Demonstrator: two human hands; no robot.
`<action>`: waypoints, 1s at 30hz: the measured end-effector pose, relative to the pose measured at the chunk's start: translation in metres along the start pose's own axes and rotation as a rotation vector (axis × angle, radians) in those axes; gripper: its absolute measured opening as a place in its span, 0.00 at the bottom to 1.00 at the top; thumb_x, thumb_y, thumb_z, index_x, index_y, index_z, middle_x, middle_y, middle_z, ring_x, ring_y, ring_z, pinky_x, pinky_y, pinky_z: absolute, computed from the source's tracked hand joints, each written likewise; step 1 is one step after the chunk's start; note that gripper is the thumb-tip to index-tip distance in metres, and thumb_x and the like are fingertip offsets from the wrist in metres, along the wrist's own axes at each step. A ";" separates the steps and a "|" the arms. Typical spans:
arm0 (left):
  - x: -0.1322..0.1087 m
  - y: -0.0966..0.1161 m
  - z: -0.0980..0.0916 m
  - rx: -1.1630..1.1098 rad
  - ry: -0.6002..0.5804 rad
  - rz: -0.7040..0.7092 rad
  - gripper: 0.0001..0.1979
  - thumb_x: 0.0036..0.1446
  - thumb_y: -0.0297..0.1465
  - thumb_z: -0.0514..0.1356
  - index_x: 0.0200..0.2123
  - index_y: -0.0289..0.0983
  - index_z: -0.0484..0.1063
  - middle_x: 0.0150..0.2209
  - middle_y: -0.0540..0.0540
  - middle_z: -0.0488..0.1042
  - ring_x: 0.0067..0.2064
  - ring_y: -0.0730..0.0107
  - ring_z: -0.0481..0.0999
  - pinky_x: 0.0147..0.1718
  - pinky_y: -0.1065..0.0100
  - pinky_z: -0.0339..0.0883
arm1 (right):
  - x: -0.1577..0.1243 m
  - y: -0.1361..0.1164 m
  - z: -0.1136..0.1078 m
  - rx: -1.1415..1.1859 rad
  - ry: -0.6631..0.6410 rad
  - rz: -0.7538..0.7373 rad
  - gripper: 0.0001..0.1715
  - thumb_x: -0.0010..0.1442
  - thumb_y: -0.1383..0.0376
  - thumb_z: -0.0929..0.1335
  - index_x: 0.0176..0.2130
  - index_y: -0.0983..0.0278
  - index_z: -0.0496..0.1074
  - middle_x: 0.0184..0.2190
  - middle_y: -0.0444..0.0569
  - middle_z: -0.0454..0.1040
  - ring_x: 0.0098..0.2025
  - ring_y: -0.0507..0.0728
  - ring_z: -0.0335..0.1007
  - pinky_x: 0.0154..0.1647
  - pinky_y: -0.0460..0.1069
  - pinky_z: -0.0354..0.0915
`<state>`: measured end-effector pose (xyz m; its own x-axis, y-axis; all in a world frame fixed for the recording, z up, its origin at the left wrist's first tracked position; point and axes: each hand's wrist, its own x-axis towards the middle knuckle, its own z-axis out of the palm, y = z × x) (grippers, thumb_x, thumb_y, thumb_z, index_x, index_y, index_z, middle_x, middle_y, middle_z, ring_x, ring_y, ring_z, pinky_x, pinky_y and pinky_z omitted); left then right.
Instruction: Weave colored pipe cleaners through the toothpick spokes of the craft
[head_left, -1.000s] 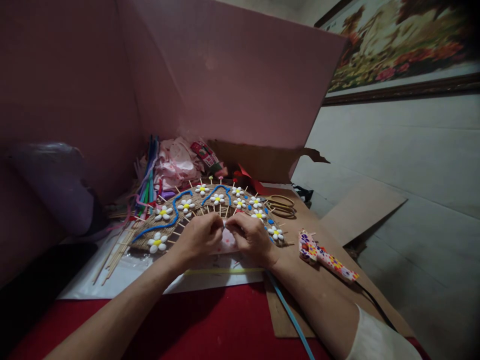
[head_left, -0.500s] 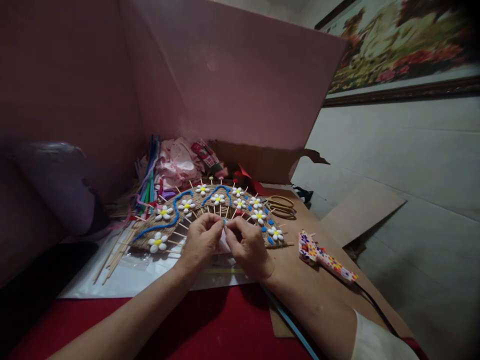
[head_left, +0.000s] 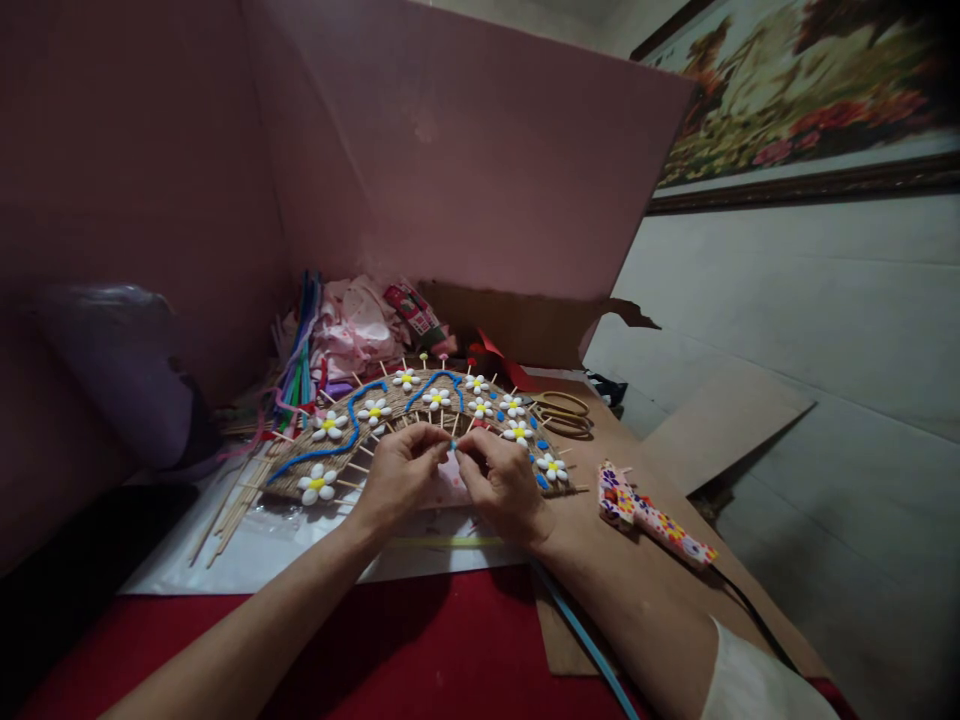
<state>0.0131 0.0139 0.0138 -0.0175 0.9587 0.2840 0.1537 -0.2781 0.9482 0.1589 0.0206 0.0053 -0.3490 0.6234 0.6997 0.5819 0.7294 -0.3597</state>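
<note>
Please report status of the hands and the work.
Left hand and right hand pinching tiny bluish piece. Flowered arch just beyond. Hands hide part of it.

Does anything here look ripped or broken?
Yes, the brown cardboard at the back looks torn. Its ragged end pokes out past the right edge of the pink board, uneven instead of cut straight.

1. A red-covered table (head_left: 420, 655) stood in front of me, its near edge bare red.
2. On it I had a white sheet (head_left: 262, 550) and a brown cardboard (head_left: 615, 440).
3. Thin wooden sticks (head_left: 234, 510) lay on the sheet's left.
4. My gold-handled scissors (head_left: 564, 414) and flower-patterned glue gun (head_left: 652, 517) lay on the cardboard.
5. A blue strip (head_left: 581, 630) crossed its near corner.
</note>
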 end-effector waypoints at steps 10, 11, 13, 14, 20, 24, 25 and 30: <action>0.004 0.009 -0.010 0.322 -0.085 0.141 0.07 0.48 0.32 0.58 0.23 0.35 0.71 0.21 0.50 0.69 0.25 0.73 0.65 0.24 0.72 0.57 | 0.002 0.005 -0.004 -0.116 -0.050 -0.142 0.06 0.58 0.70 0.61 0.32 0.65 0.68 0.28 0.48 0.70 0.30 0.54 0.66 0.31 0.47 0.58; 0.003 0.010 -0.009 0.296 -0.082 0.130 0.07 0.48 0.32 0.58 0.22 0.35 0.70 0.20 0.51 0.67 0.24 0.74 0.64 0.23 0.72 0.56 | 0.002 0.005 -0.003 -0.107 -0.043 -0.146 0.06 0.57 0.71 0.61 0.32 0.65 0.68 0.28 0.48 0.70 0.31 0.54 0.66 0.31 0.47 0.58; 0.000 0.012 -0.006 0.155 -0.073 0.046 0.09 0.47 0.34 0.58 0.21 0.35 0.67 0.17 0.54 0.63 0.20 0.77 0.60 0.19 0.74 0.53 | 0.002 0.004 -0.003 -0.059 -0.016 -0.134 0.07 0.57 0.71 0.61 0.32 0.65 0.68 0.27 0.48 0.70 0.30 0.54 0.66 0.32 0.47 0.59; -0.002 0.012 -0.004 0.055 -0.069 -0.018 0.09 0.47 0.35 0.58 0.21 0.36 0.66 0.16 0.55 0.60 0.18 0.78 0.57 0.17 0.75 0.51 | 0.002 0.004 -0.003 -0.030 -0.001 -0.122 0.07 0.57 0.71 0.61 0.32 0.65 0.67 0.27 0.48 0.69 0.30 0.54 0.66 0.31 0.47 0.59; -0.012 0.010 0.011 -0.365 0.060 -0.257 0.11 0.42 0.36 0.62 0.24 0.34 0.66 0.16 0.58 0.59 0.16 0.82 0.55 0.15 0.77 0.50 | -0.001 -0.004 0.003 0.007 0.031 -0.108 0.08 0.57 0.72 0.60 0.31 0.64 0.66 0.25 0.47 0.68 0.28 0.53 0.65 0.31 0.47 0.60; -0.015 0.007 0.017 -0.433 0.144 -0.243 0.11 0.42 0.35 0.63 0.25 0.34 0.67 0.15 0.59 0.59 0.15 0.83 0.54 0.15 0.77 0.51 | -0.004 -0.007 0.006 -0.112 0.019 -0.156 0.10 0.61 0.70 0.58 0.31 0.64 0.65 0.26 0.48 0.68 0.28 0.54 0.64 0.31 0.48 0.59; -0.015 0.006 0.017 -0.431 0.152 -0.246 0.11 0.42 0.35 0.63 0.25 0.34 0.67 0.15 0.58 0.59 0.16 0.82 0.55 0.16 0.77 0.52 | -0.004 -0.007 0.007 -0.139 0.009 -0.168 0.11 0.61 0.70 0.58 0.30 0.65 0.65 0.26 0.49 0.68 0.28 0.54 0.64 0.31 0.48 0.59; -0.015 0.003 0.014 -0.353 0.127 -0.218 0.11 0.44 0.36 0.62 0.26 0.34 0.69 0.15 0.58 0.60 0.16 0.82 0.56 0.16 0.76 0.52 | -0.003 -0.005 0.006 -0.191 0.006 -0.174 0.11 0.62 0.68 0.58 0.30 0.65 0.65 0.25 0.48 0.68 0.28 0.54 0.65 0.30 0.48 0.58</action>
<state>0.0276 -0.0002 0.0109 -0.1373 0.9883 0.0664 -0.2136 -0.0950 0.9723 0.1528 0.0170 0.0012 -0.4521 0.4907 0.7448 0.6419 0.7588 -0.1102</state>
